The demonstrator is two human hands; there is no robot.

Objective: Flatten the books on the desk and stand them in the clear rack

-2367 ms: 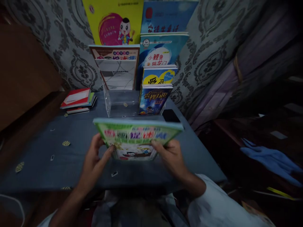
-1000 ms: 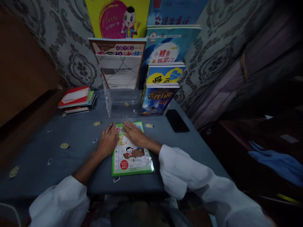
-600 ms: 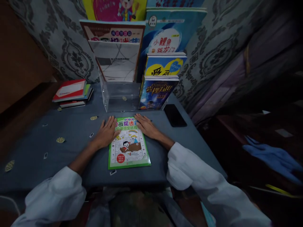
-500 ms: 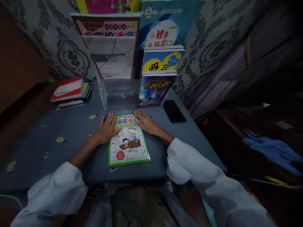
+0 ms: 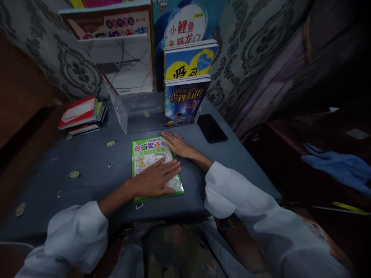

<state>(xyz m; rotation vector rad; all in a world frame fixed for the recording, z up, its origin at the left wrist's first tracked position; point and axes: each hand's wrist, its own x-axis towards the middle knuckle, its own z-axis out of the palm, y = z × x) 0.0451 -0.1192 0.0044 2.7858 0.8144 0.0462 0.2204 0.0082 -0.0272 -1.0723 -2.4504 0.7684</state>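
A green-bordered picture book lies closed on the blue-grey tablecloth, its cover facing up. My left hand is open over the lower middle of the cover, fingers stretched toward the right, hiding much of the drawing. My right hand rests open along the book's upper right edge, with its fingertips on the corner. Neither hand grips anything. Just beyond the book stands a clear acrylic stand that holds several upright books, among them a dark blue one in front.
A black phone lies right of the stand. At the back left is a small stack of books with a red one on top. The tablecloth ends at a right edge, beyond which a blue cloth lies lower down.
My left hand has moved from the book's upper left edge onto the middle of its cover. My right hand stays at the upper right corner. The view has shifted slightly.
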